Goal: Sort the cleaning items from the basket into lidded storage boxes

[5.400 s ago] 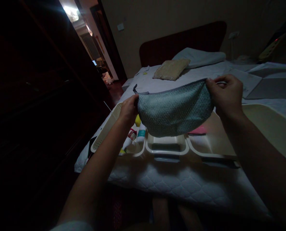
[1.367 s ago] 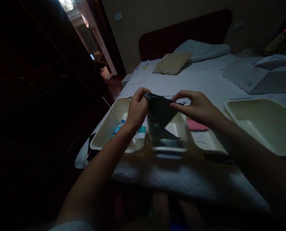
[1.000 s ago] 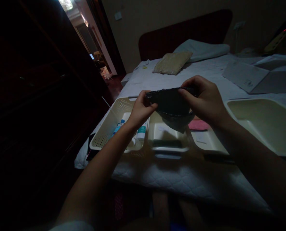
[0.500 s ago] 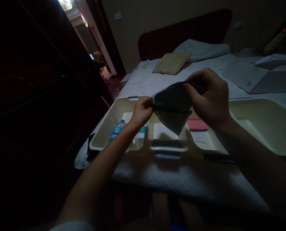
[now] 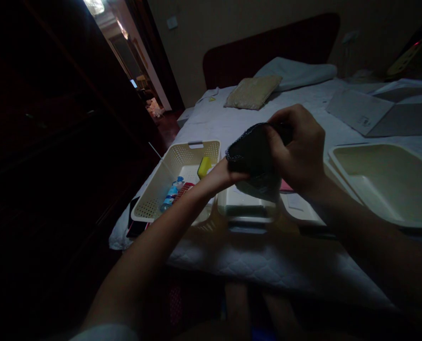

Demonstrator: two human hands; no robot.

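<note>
Both hands are on a dark cloth (image 5: 249, 151) with pale stitching along its edge, held up over the middle trays. My right hand (image 5: 298, 147) is closed on its upper right part, thumb in front and fingers behind. My left hand (image 5: 232, 174) is at the cloth's lower left, with a digit showing below the stitched edge; its other fingers are hidden by the fabric. Under the cloth is a small cream tray (image 5: 248, 220) with a dark green strip at its near side. A pink cloth (image 5: 286, 186) shows partly behind my right hand.
To the left stands a perforated cream basket (image 5: 145, 196) with a blue-labelled bottle (image 5: 170, 196) and a yellow sponge (image 5: 204, 167). A large cream bin (image 5: 391, 189) is on the right. Behind lie a beige cushion (image 5: 253, 92) and an open grey-white box (image 5: 360, 113) on the bed.
My left hand has moved right, from pinching the cloth's left corner to under or into it. My right hand has shifted slightly left. The yellow sponge has come into sight.
</note>
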